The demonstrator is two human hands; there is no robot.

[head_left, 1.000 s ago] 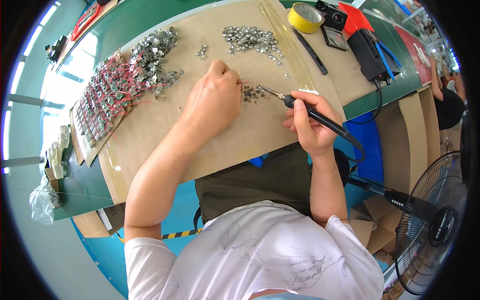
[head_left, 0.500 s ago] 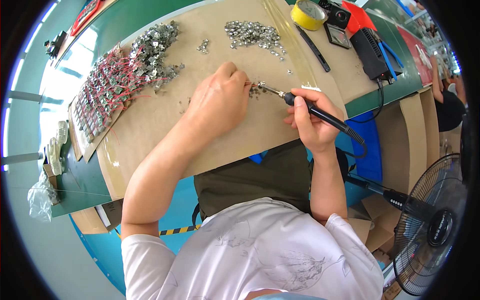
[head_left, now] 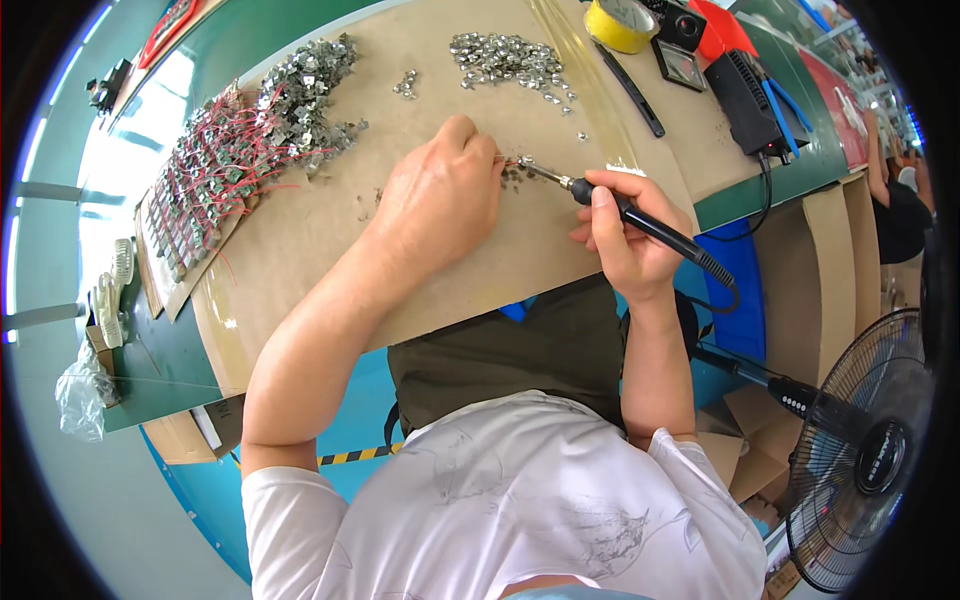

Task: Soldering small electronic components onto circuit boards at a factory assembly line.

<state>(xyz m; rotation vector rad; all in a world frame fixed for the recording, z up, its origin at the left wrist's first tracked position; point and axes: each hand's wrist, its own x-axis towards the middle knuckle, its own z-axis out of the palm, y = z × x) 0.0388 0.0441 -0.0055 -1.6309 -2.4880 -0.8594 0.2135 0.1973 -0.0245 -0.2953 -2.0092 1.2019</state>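
Note:
My right hand (head_left: 632,235) grips a black soldering iron (head_left: 650,225) like a pen, its metal tip pointing left. The tip touches or nearly touches a small shiny metal piece (head_left: 525,162) on the brown paper-covered table (head_left: 330,255). My left hand (head_left: 445,195) is closed in a pinch just left of the tip. A short bit of thin red wire shows at its fingertips; the rest is hidden by the fingers. Small dark bits (head_left: 513,176) lie under the tip. Loose silvery metal clips (head_left: 505,60) are heaped beyond my hands.
Parts with red wires (head_left: 215,170) and grey metal pieces (head_left: 310,90) form a big pile at left. At the far right are yellow tape (head_left: 620,25), a black pen-like tool (head_left: 628,90) and a black soldering station (head_left: 742,95). A fan (head_left: 865,450) stands at lower right.
The view has shifted slightly, moving the table contents a little. Both hands keep nearly the same pose, with the iron's tip still by the left fingertips.

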